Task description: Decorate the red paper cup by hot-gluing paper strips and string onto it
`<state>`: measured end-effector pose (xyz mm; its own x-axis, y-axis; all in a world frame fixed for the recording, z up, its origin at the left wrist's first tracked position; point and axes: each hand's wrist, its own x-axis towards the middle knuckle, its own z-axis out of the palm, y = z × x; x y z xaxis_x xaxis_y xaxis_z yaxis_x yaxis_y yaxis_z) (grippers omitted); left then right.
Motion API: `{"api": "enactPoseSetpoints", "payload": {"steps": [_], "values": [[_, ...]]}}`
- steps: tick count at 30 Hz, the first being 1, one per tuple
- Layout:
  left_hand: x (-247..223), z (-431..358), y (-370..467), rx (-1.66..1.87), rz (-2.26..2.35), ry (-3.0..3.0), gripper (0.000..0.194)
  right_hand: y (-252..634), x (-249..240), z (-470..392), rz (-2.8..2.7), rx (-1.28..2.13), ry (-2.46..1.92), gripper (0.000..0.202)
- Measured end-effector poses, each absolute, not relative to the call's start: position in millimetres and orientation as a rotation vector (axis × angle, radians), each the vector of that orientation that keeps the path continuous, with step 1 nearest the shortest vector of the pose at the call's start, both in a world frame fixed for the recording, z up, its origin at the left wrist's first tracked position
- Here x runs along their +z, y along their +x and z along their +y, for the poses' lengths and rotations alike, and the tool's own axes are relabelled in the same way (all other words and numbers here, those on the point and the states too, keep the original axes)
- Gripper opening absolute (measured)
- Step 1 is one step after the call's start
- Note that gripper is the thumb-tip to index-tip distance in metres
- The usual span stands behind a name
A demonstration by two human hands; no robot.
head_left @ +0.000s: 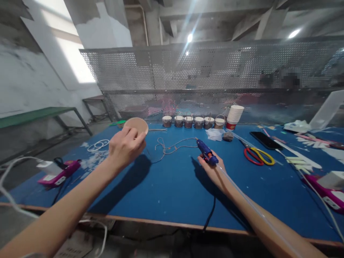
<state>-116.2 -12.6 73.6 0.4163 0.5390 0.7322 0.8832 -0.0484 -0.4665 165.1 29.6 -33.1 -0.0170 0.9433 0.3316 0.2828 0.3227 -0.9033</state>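
Note:
My left hand (pixel 126 145) is raised above the left part of the blue table (pixel 166 193), its fingers closed on a tan round disc-like piece (pixel 137 123). Whether that piece is flat or hollow, I cannot tell. Below and right of it, a thin grey-brown cord (pixel 174 147) lies in loose curves on the table. My right hand (pixel 212 166) grips a blue hot glue gun (pixel 205 150), its nozzle pointing away and left near the cord's end. A long clear glue stick (pixel 249 204) trails from the gun's back along my forearm.
Several small wrapped cups (pixel 188 122) line the back edge beside a stack of paper cups (pixel 234 116). Scissors (pixel 258 156), a phone (pixel 265 140) and a brown cord ball (pixel 228 136) lie right. White rings (pixel 98 145) and a magenta power strip (pixel 59 175) are left.

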Motion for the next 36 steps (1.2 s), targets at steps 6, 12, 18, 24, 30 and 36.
{"api": "enactPoseSetpoints", "payload": {"steps": [6,12,18,24,30,36], "values": [[91.5,-37.5,-110.4,-0.385,-1.448,-1.808,0.018,135.2,-19.4,32.5,-1.458,1.077,-1.002,0.02],[103.7,-53.0,-78.7,-0.653,-1.657,-2.044,0.015,69.8,-2.3,21.9,-1.177,1.415,-0.746,0.027],[104.1,-58.7,-68.8,-0.722,-1.612,-2.142,0.018,36.8,5.5,0.8,-1.072,1.617,-0.549,0.023],[101.3,-63.9,-76.7,-0.817,-1.809,-2.205,0.019,69.2,11.6,-18.9,-1.168,1.792,-0.542,0.033],[86.1,-66.7,-77.3,-0.997,-2.266,-2.31,0.019,96.6,1.2,-13.9,-1.361,1.624,-0.616,0.024],[63.6,-63.5,-72.0,-1.233,-2.43,-2.349,0.014,112.1,-5.0,-6.7,-1.526,1.391,-0.677,0.013]]}}
